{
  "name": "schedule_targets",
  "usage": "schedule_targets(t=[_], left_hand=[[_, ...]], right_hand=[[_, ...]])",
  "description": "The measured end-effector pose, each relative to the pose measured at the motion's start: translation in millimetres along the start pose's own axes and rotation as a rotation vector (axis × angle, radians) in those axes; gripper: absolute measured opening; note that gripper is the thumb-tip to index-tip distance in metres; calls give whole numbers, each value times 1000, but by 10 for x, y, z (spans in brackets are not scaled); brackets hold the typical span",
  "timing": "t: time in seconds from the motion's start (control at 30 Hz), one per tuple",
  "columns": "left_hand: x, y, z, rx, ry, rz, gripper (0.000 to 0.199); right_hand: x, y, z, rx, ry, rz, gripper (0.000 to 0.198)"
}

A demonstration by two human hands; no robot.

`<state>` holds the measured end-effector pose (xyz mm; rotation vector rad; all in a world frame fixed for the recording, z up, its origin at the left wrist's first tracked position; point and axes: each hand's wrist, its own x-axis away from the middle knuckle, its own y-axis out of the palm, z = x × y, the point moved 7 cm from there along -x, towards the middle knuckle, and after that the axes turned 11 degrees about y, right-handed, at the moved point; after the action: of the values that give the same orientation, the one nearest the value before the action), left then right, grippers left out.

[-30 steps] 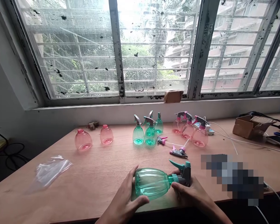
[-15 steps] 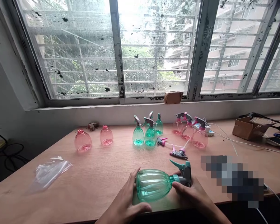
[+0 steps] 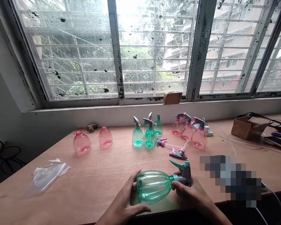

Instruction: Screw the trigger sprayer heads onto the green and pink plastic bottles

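A clear green spray bottle (image 3: 153,187) lies on its side between my hands at the table's front edge, its grey and teal trigger head to the right. My right hand (image 3: 192,193) grips it at the collar, thumb on the near side. Around the bottle's base curves my left hand (image 3: 128,200), thumb below and fingers at the far side, partly hidden. Beyond them lie two loose pink and grey spray heads, one a near trigger head (image 3: 178,153), the other a far trigger head (image 3: 161,142).
Several green spray bottles (image 3: 138,137) and pink spray bottles (image 3: 199,139) stand upright toward the window. Two open pink bottles (image 3: 81,143) are farther left, behind a plastic bag (image 3: 49,175). A cardboard box (image 3: 244,128) and cables sit right. A blurred dark object (image 3: 234,178) lies near my right hand.
The view has shifted slightly. Both hands keep nearly the same pose around the green spray bottle, with a slightly wider gap showing between my left hand and its base.
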<state>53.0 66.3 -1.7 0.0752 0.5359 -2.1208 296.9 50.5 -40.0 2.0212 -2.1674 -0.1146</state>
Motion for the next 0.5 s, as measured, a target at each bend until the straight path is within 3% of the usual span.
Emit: schedule_targets(t=[0.17,0.27,0.4,0.5], left_hand=[[37,-6,53,-55,-49,8,102],[35,-33,7,-45,11,28,109],[5,-121,-90,-34,65,117,75],[-28,-123,-97,-89,58,86,58]], right_hand=[[1,36,26,-26,15,-50,46],[-8,20,23,-1,-17,-34,46],[-8,-1,21,7,-21,3,47],[13,22,-3,6,-14,-17,46]])
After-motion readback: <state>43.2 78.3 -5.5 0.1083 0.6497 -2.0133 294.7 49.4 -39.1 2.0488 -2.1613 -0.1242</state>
